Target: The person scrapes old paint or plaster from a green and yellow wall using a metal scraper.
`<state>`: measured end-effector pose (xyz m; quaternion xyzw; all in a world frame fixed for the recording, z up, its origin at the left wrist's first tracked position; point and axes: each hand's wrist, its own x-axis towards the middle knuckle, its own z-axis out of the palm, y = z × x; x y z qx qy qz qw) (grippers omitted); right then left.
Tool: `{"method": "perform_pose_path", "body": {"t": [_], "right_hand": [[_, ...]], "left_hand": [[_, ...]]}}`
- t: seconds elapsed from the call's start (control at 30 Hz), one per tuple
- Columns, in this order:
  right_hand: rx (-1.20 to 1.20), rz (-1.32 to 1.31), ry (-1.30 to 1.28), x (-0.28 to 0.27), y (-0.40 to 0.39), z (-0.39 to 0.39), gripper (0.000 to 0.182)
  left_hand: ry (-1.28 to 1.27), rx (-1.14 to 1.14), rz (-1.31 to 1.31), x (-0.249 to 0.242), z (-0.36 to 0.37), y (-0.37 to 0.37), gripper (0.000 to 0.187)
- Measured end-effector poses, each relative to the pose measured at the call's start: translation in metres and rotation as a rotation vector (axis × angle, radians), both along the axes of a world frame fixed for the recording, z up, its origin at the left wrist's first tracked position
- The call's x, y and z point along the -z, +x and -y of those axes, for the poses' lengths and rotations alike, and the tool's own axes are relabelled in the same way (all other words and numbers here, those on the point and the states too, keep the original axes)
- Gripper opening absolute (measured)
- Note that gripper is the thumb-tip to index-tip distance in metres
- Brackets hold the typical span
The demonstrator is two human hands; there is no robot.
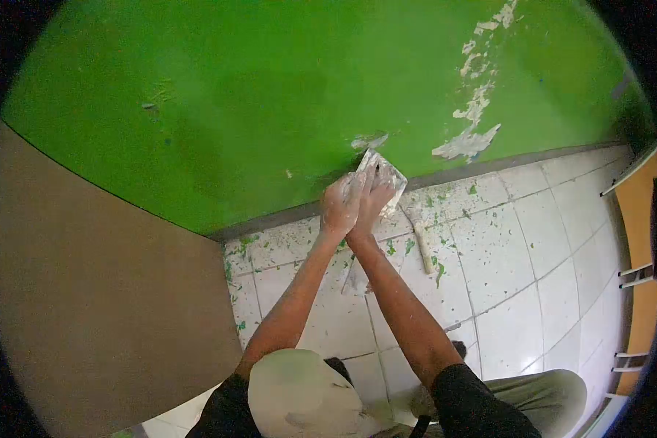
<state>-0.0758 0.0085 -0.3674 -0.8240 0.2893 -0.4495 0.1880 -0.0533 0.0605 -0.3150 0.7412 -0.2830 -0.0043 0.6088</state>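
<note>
Both my hands are dusted with white and come together at the foot of the green wall [270, 87]. My right hand [374, 196] grips a flat, rectangular putty scraper [396, 180] smeared with white, its fingers lying over the plate. Closed beside it, my left hand [340, 206] also holds the scraper; its fingertips are partly hidden. The upper edge of the plate is close to a small white putty patch [370, 141] on the wall. To the right, a longer streak of putty [469, 142] runs up the wall.
A tool with a pale handle [422, 244] lies on the white tiled floor [500, 255], among green paint flakes. Another putty-smeared tool [356, 277] rests between my forearms. A brown panel [102, 292] stands at left. Orange furniture with metal legs [635, 226] lines the right.
</note>
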Motion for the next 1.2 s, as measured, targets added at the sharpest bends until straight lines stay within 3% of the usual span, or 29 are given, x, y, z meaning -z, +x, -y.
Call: {"method": "perform_pose_path", "body": {"t": [0.1, 0.33, 0.53, 0.6, 0.67, 0.77, 0.87, 0.97, 1.07, 1.13, 1.2], "right_hand": [[0.015, -0.011, -0.027, 0.007, -0.003, 0.003, 0.056], [-0.055, 0.007, -0.329, 0.005, -0.014, 0.043, 0.049], [0.003, 0.179, -0.36, 0.015, 0.003, 0.043, 0.048], [0.044, 0.163, -0.425, 0.033, 0.011, 0.058, 0.047], [0.187, 0.111, -0.428, 0.046, 0.015, 0.083, 0.039], [0.103, 0.198, -0.406, -0.032, 0.008, 0.11, 0.04], [0.01, 0.243, -0.367, -0.031, -0.005, 0.098, 0.043], [-0.089, 0.225, -0.225, 0.038, -0.022, 0.073, 0.045], [-0.101, 0.092, -0.363, 0.044, -0.024, 0.06, 0.036], [-0.071, 0.161, -0.393, 0.003, -0.01, 0.071, 0.035], [-0.049, 0.226, -0.46, -0.046, -0.005, 0.081, 0.03]], "left_hand": [[0.131, 0.004, -0.004, 0.003, -0.006, -0.002, 0.047], [0.025, 0.016, -0.077, 0.011, 0.017, -0.002, 0.04], [0.063, 0.056, -0.08, 0.027, 0.017, 0.011, 0.035], [-0.04, 0.021, -0.06, 0.029, 0.023, 0.008, 0.03], [-0.095, 0.075, 0.0, 0.008, 0.041, 0.008, 0.028], [-0.226, 0.154, 0.021, -0.05, 0.074, 0.01, 0.028], [-0.15, 0.087, 0.051, -0.026, 0.072, -0.001, 0.028], [-0.177, -0.029, -0.077, 0.037, 0.046, -0.021, 0.027], [0.026, -0.082, -0.17, 0.058, 0.03, -0.019, 0.027], [-0.109, -0.055, 0.055, 0.021, 0.043, -0.01, 0.029], [-0.13, -0.031, 0.024, -0.017, 0.054, -0.001, 0.028]]}}
